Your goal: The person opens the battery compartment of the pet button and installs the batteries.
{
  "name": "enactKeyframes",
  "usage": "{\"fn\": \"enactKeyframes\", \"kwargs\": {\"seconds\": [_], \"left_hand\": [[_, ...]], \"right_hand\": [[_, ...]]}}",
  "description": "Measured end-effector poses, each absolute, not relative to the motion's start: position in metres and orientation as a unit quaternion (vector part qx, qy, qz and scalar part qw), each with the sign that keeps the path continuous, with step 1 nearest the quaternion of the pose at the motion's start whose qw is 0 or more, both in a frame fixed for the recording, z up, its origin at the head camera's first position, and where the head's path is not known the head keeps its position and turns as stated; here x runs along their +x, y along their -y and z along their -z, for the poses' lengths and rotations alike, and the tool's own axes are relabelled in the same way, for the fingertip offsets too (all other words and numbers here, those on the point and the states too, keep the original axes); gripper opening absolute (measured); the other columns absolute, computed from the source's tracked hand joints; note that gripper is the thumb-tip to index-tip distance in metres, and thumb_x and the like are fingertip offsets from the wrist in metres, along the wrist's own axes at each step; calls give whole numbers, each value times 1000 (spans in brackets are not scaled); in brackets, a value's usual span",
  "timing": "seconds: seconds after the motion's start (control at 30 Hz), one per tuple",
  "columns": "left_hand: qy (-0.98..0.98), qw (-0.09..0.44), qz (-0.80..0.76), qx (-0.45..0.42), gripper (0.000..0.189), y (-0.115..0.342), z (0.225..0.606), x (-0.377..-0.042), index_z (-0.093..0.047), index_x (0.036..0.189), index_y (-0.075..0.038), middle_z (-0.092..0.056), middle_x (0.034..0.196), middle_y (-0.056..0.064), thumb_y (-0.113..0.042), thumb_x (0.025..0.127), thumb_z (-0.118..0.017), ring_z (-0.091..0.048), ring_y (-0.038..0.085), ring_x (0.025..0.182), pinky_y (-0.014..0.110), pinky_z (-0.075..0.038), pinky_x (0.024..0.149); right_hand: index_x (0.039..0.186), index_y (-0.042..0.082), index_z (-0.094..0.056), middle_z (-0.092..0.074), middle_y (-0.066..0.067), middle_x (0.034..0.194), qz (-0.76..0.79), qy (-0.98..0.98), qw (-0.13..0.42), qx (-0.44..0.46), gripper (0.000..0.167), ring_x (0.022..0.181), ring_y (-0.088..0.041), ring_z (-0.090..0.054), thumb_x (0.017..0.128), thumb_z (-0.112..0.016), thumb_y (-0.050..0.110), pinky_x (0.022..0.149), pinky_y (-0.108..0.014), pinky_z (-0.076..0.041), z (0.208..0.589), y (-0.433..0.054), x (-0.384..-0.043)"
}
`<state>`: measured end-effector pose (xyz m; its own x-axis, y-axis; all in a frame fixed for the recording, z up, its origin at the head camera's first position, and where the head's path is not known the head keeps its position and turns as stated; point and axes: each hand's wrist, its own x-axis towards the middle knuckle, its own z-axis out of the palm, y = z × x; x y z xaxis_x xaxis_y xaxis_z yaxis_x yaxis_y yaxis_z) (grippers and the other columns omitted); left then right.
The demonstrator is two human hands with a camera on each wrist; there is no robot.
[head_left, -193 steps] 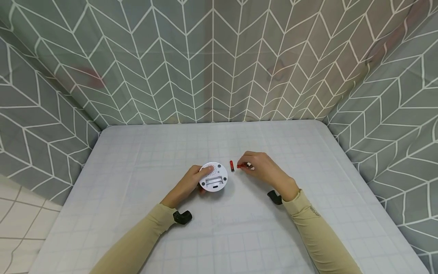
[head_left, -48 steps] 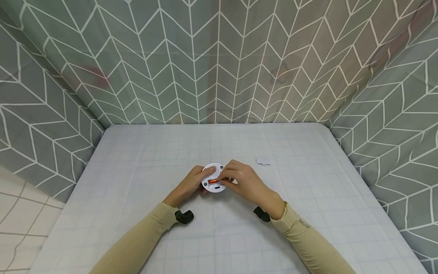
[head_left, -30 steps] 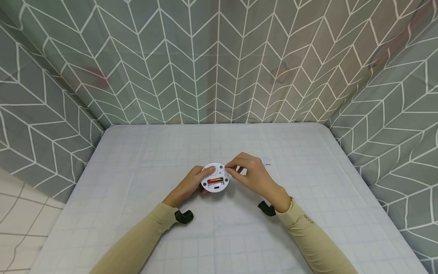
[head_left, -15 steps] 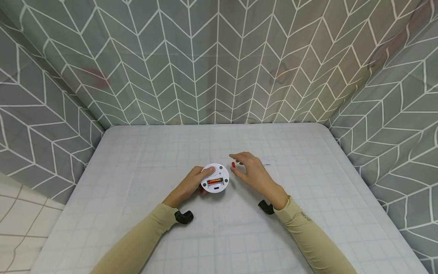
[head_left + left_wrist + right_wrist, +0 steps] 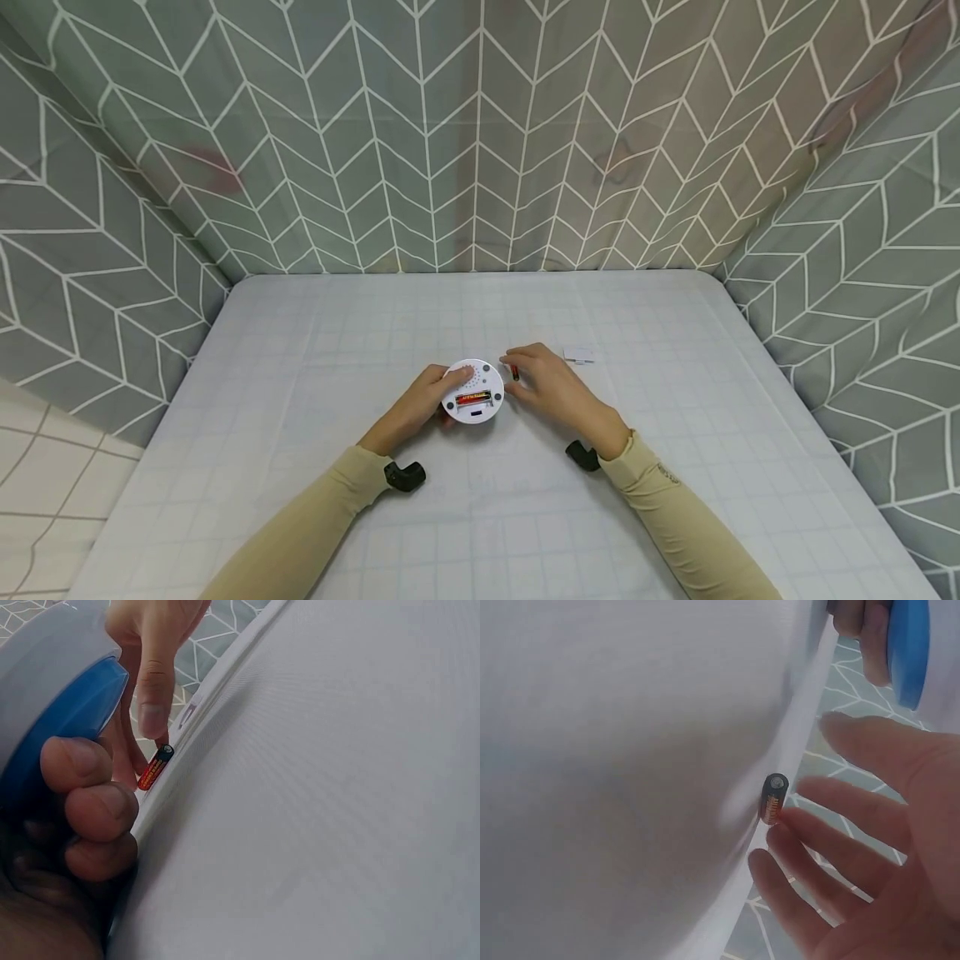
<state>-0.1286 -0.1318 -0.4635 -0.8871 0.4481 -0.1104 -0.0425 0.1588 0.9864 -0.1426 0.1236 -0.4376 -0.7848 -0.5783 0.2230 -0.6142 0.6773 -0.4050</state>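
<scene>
My left hand (image 5: 416, 408) grips a round white device (image 5: 491, 381), thumb on its upturned face and fingers beneath. One red-and-black battery (image 5: 473, 398) lies in the device's uncovered compartment. In the left wrist view, the device's other side shows a blue part (image 5: 71, 712). Just right of the device, my right hand (image 5: 555, 387) hovers around a second battery (image 5: 515, 372) on the table. Its fingers look spread in the right wrist view, near or touching that loose battery (image 5: 774, 799); I cannot tell whether they touch it.
A small white battery cover (image 5: 578, 356) lies on the table behind my right hand. The white cloth-covered table (image 5: 360, 317) ends at grey patterned curtains (image 5: 450, 167) at the back and sides.
The compartment held no battery at first; one now sits in it. My right hand has moved from the device to the loose battery. The left hand keeps holding the device.
</scene>
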Motion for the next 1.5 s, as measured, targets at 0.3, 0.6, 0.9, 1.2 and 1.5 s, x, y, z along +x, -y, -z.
{"fn": "enactKeyframes", "kwargs": {"seconds": [0.3, 0.6, 0.9, 1.2, 1.5], "left_hand": [[-741, 193, -630, 129, 52, 131, 463, -128, -72, 88, 1, -64, 60, -2, -40, 110, -49, -50, 14, 46, 25, -42, 47], [-741, 191, -629, 134, 52, 132, 463, -129, -72, 88, 1, -64, 60, -1, -40, 110, -49, -50, 14, 47, 25, -42, 47], [-742, 191, -628, 131, 52, 131, 464, -130, -72, 86, 0, -63, 59, -1, -41, 110, -50, -49, 13, 46, 25, -41, 47], [-744, 189, -627, 130, 51, 131, 466, -129, -71, 84, -2, -62, 58, -2, -41, 109, -50, -49, 13, 46, 25, -41, 47], [-749, 193, -622, 123, 51, 131, 464, -127, -72, 86, -1, -63, 58, -2, -41, 109, -50, -48, 12, 46, 25, -41, 47]], "right_hand": [[104, 5, -77, -72, -10, 117, -227, 909, 37, 347, 16, 114, -28, -64, 90, -83, 7, 102, -44, -53, 437, -123, -142], [106, 4, -78, -73, -7, 105, -235, 913, 24, 332, 18, 97, -20, -67, 89, -81, -1, 87, -38, -57, 436, -121, -142], [95, 7, -79, -68, -2, 88, -244, 912, 22, 328, 12, 78, -11, -57, 88, -81, -3, 71, -26, -51, 434, -123, -141], [91, 8, -78, -66, 0, 83, -246, 912, 41, 326, 15, 74, -9, -59, 81, -81, -2, 68, -23, -50, 432, -124, -139], [92, 7, -77, -68, 0, 84, -276, 902, 75, 324, 18, 74, -14, -67, 78, -77, -4, 66, -24, -53, 424, -127, -137]]}}
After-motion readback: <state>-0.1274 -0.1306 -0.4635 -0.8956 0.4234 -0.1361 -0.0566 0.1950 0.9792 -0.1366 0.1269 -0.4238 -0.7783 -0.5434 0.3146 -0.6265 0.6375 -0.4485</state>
